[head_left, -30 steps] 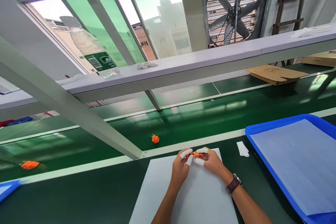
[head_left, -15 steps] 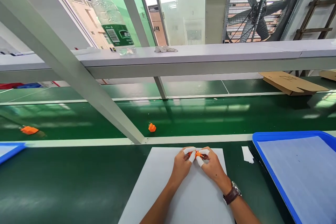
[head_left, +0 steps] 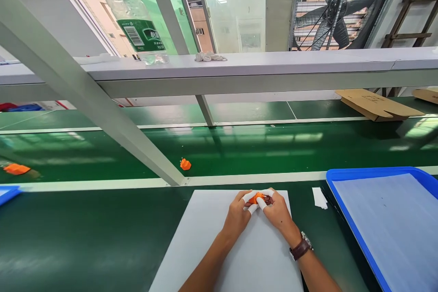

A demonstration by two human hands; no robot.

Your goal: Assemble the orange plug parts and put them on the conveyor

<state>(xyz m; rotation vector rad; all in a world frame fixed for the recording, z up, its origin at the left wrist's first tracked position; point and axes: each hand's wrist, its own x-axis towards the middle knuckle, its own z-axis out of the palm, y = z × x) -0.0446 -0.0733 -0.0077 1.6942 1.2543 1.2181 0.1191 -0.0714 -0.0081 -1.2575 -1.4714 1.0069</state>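
Note:
A small orange piece (head_left: 256,198) is pinched between my two hands, above the far part of a white sheet (head_left: 219,237). My left hand (head_left: 238,212) grips it from the left side, with white covers on the thumb and fingertips. My right hand (head_left: 276,211), its fingertips covered the same way, closes on it from the right. The fingers hide much of the piece, so its exact kind does not show. A watch (head_left: 301,247) is strapped on my right wrist.
Right of the sheet lies a blue tray (head_left: 362,242) with a pale lining, a white scrap (head_left: 319,198) beside it. Orange pieces (head_left: 185,164) lie on the green belt (head_left: 246,150) beyond a white rail. A slanted metal post (head_left: 112,118) crosses the left; a plastic bottle (head_left: 140,34) stands on the shelf.
The orange piece between my fingers has turned and shows more of its orange surface. My fingers have shifted around it. The orange pieces on the belt have moved left.

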